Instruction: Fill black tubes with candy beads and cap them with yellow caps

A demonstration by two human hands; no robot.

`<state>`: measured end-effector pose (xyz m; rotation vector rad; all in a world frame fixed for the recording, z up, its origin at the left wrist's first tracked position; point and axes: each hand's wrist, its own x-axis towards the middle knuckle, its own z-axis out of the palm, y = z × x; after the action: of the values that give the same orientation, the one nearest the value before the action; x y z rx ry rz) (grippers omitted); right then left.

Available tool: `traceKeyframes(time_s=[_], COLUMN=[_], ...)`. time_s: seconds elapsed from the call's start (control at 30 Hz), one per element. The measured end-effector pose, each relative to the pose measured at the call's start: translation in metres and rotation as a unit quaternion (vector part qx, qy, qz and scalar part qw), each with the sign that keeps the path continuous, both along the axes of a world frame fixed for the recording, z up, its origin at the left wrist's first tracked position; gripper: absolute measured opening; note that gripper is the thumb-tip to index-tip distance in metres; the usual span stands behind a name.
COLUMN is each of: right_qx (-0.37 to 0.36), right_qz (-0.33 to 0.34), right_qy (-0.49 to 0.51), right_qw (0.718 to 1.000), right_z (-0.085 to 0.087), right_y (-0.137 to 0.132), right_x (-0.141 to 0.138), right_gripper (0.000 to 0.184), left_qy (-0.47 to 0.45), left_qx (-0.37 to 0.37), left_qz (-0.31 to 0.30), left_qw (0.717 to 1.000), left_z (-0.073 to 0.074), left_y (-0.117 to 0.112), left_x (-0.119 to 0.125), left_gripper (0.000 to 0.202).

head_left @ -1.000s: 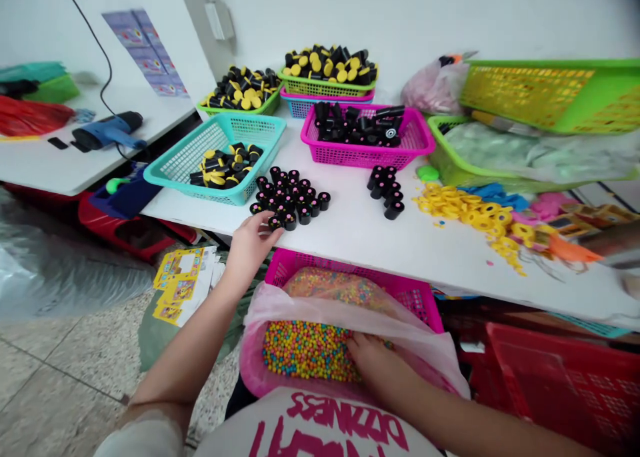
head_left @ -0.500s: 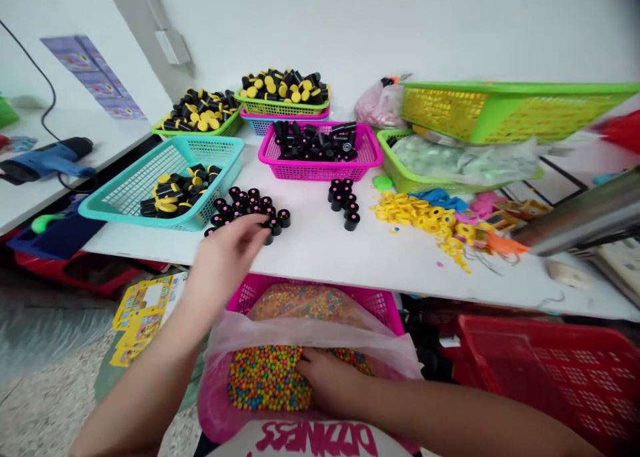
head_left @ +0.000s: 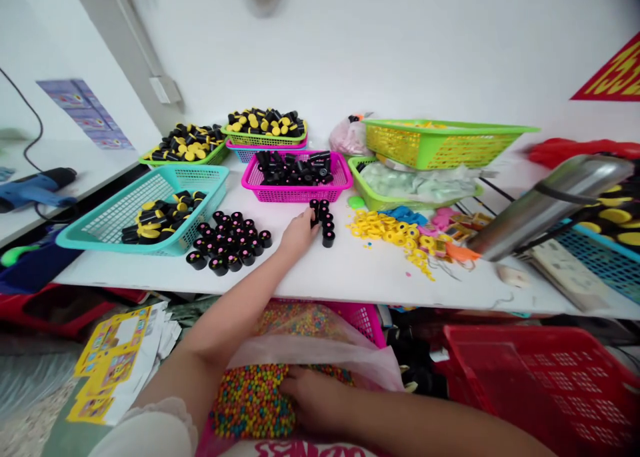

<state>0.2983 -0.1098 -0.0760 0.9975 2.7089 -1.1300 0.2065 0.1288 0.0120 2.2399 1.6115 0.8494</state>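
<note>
My left hand reaches onto the white table, its fingers closed around a black tube at the edge of a small cluster of upright black tubes. A larger cluster of pink-topped black tubes stands to its left. My right hand rests low, its fingers sunk among multicoloured small beads. These fill a translucent pink plastic bag lining a magenta basket below the table edge.
Teal and magenta baskets hold black parts on the table. Loose yellow rings lie to the right, near a steel flask. A red basket stands at lower right, printed yellow cards at lower left.
My left hand has moved right, from the larger tube cluster to the small one. My right hand stays in the beads. The view has tilted upward, showing more wall.
</note>
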Motion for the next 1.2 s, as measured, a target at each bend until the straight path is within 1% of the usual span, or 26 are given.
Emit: traceKeyframes(time_s=[0.07,0.13,0.2,0.27,0.3,0.37,0.43,0.5,0.57,0.6,0.67,0.7,0.77,0.8,0.87,0.93,1.03,1.2], right_qx=[-0.004,-0.025,-0.053,-0.085,-0.101,-0.129,-0.144,-0.145,-0.136,-0.123,-0.066,-0.021,0.092,0.150,0.252,0.325,0.389,0.435], right_qz=[-0.001,-0.002,-0.009,-0.028,-0.039,-0.064,-0.076,-0.080,-0.083,-0.085,-0.076,-0.059,-0.003,0.032,0.095,0.138,0.171,0.182], right_qy=[0.006,0.018,0.026,0.039,0.051,0.079,0.100,0.108,0.111,0.113,0.118,0.119,0.110,0.103,0.093,0.091,0.091,0.068], right_qw=[1.000,1.000,0.998,0.995,0.993,0.986,0.982,0.980,0.981,0.982,0.988,0.991,0.990,0.983,0.959,0.931,0.900,0.879], right_z=[0.003,0.007,0.010,0.012,0.012,0.013,0.017,0.025,0.035,0.040,0.048,0.051,0.055,0.057,0.059,0.061,0.066,0.074], right_y=[0.001,0.002,0.003,0.003,0.002,0.001,-0.002,-0.005,-0.008,-0.010,-0.013,-0.015,-0.018,-0.020,-0.022,-0.024,-0.026,-0.029], right_x=[-0.001,0.000,0.001,0.003,0.004,0.005,0.006,0.006,0.004,0.002,-0.001,-0.003,-0.008,-0.010,-0.015,-0.019,-0.023,-0.021], right_gripper=[0.028,0.028,0.032,0.036,0.037,0.034,0.028,0.026,0.026,0.025,0.026,0.028,0.033,0.034,0.034,0.034,0.035,0.036], left_qy=[-0.009,-0.017,-0.034,-0.057,-0.060,-0.044,-0.032,-0.029,-0.021,-0.020,-0.024,-0.028,-0.044,-0.053,-0.073,-0.092,-0.105,-0.104], left_qx=[-0.001,-0.006,-0.022,-0.052,-0.069,-0.096,-0.127,-0.165,-0.206,-0.222,-0.243,-0.247,-0.241,-0.234,-0.222,-0.217,-0.225,-0.231], left_qz=[-0.010,-0.023,-0.060,-0.119,-0.141,-0.163,-0.168,-0.144,-0.103,-0.086,-0.073,-0.074,-0.076,-0.077,-0.082,-0.086,-0.087,-0.096], left_qw=[1.000,1.000,0.997,0.990,0.986,0.981,0.977,0.975,0.973,0.971,0.967,0.966,0.967,0.968,0.969,0.968,0.965,0.962], left_z=[0.010,0.022,0.032,0.038,0.037,0.030,0.015,-0.005,-0.024,-0.031,-0.039,-0.040,-0.041,-0.041,-0.040,-0.040,-0.040,-0.039], left_y=[-0.009,-0.031,-0.067,-0.113,-0.139,-0.189,-0.234,-0.269,-0.291,-0.297,-0.304,-0.305,-0.306,-0.306,-0.305,-0.305,-0.305,-0.305], left_x=[-0.007,-0.020,-0.040,-0.065,-0.078,-0.101,-0.119,-0.130,-0.134,-0.135,-0.135,-0.135,-0.135,-0.135,-0.135,-0.135,-0.134,-0.133], left_gripper=[0.028,0.033,0.033,0.031,0.030,0.025,0.021,0.021,0.022,0.023,0.023,0.025,0.028,0.028,0.027,0.028,0.025,0.017])
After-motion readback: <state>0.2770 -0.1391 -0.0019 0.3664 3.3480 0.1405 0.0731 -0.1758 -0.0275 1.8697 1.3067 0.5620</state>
